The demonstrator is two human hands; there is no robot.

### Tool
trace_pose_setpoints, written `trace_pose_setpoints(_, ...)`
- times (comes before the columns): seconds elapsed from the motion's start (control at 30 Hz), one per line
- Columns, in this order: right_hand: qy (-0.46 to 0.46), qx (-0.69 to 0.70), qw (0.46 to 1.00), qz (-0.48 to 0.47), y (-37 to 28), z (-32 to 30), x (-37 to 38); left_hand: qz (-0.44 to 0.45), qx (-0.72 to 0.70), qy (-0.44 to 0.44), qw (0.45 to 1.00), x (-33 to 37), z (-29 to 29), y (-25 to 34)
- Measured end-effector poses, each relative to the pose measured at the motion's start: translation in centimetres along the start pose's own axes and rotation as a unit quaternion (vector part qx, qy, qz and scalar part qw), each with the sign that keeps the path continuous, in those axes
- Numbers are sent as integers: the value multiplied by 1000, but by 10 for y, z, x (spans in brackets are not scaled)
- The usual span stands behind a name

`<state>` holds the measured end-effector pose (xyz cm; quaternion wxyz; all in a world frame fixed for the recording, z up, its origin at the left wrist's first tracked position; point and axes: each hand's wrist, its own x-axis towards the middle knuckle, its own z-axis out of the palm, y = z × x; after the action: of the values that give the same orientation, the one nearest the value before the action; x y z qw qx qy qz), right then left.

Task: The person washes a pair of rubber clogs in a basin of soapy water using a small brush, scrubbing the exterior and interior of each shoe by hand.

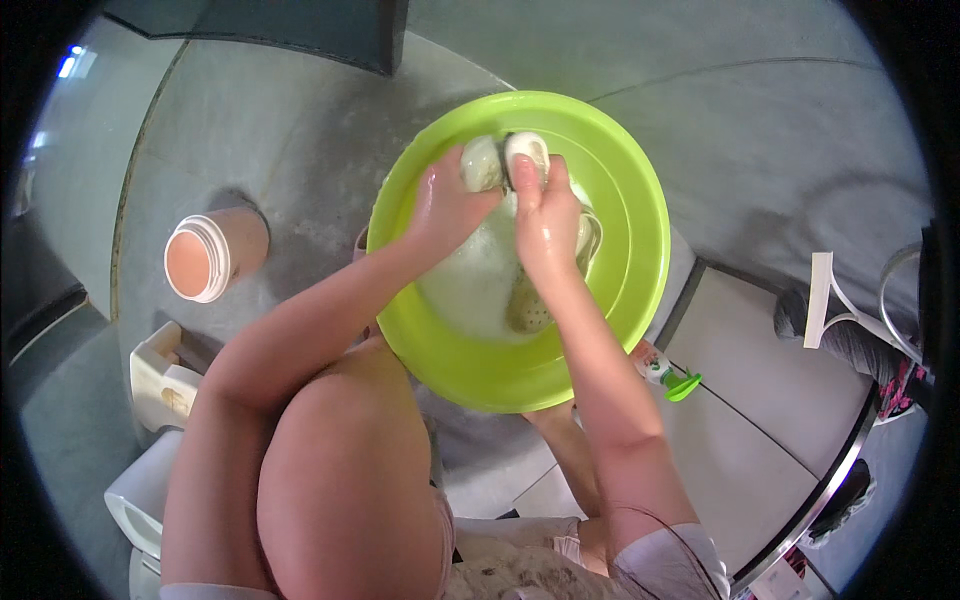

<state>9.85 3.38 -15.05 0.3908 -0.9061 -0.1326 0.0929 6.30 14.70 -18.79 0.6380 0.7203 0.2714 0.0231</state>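
Over the far part of a lime-green basin (640, 190), my left hand (448, 205) is closed around a pale, rounded shoe (482, 163) coated in suds. Its exact shape is partly hidden by my fingers. My right hand (549, 225) grips a white scrubbing brush (528, 150), thumb on top. The brush's dark edge lies against the shoe's side. Below my hands, foamy water (465, 285) fills the basin's bottom. Another light shoe (530, 308), dotted with small holes, lies in it, partly covered by my right wrist.
A pink round container (232, 250) stands on the grey floor at left, near a cream plastic object (160, 380). Beside the basin's right rim is a bottle with a green top (670, 378). A white-framed rack (850, 310) and a dark cloth (840, 340) are at far right.
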Motion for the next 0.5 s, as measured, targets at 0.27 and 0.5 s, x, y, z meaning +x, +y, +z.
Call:
trace_pose_setpoints(0.27, -3, -56, 987, 151, 81, 7, 20, 42, 54, 6, 998, -8, 1, -12)
trace_pose_setpoints(0.5, 191, -89, 943, 256, 143, 81, 0, 13, 73, -50, 996, -22, -25, -2)
